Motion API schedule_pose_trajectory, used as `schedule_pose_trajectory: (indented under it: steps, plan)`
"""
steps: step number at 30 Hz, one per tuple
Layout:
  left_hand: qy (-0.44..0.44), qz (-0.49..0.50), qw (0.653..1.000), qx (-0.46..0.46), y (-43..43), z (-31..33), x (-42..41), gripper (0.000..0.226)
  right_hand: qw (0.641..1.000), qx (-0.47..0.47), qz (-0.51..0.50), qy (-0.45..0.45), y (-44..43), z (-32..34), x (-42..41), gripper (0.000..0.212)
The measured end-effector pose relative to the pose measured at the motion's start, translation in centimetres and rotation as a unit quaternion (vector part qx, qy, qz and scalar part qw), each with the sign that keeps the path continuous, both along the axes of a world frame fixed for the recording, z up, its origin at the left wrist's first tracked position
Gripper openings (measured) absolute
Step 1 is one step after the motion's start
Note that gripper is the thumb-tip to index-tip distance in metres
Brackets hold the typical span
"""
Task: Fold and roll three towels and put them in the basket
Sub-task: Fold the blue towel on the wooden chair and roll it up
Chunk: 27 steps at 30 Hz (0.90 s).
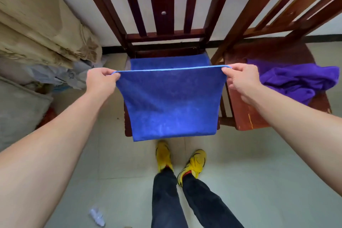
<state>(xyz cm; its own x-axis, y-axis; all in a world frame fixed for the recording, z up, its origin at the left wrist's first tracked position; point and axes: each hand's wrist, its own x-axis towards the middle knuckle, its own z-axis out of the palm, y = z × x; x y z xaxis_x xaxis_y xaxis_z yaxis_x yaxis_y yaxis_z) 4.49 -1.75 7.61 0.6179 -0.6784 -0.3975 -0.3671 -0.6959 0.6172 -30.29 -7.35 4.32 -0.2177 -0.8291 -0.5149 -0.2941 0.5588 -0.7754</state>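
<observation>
That blue towel (170,102) looks soft, light and floppy, so I'd guess it sags wherever it isn't held, and the corners are the spot to grab. Left hand (100,81) and right hand (240,79) each pinch a top corner, edge pulled taut, the rest hanging over the middle chair (162,5). Deep blue, paler trim. More blue on the far seat, maybe the same towel. A crumpled purple towel (296,81) sits on the right chair (244,116).
</observation>
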Motion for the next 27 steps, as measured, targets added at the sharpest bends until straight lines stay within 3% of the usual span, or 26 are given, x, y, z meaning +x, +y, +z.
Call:
schedule_pose_trajectory:
  steps: [4,8,11,16,21,27]
  plan:
    - [0.074,0.034,0.997,0.013,-3.3,-2.9,1.1,0.003,0.998,-0.004,0.006,0.059,-3.1,-2.4,0.9,0.005]
    - [0.156,0.061,0.985,0.032,-6.7,-6.5,1.8,0.011,0.998,0.04,-0.041,0.038,-6.3,-5.9,1.6,0.016]
    - [0.16,0.056,0.985,0.045,-9.2,-9.4,2.1,0.003,0.996,0.064,-0.049,0.047,-8.4,-8.8,2.2,0.019]
    - [0.174,0.056,0.981,0.066,-12.5,-13.7,2.8,0.017,0.992,0.074,-0.044,0.088,-11.1,-12.6,2.7,0.019]
    - [0.146,0.061,0.984,0.08,-14.5,-16.7,3.2,0.007,0.977,0.092,-0.001,0.192,-12.7,-15.0,2.8,0.017]
    - [0.039,0.041,0.994,0.091,-14.8,-17.5,2.9,0.028,0.951,0.113,0.049,0.284,-13.0,-14.3,2.9,0.036]
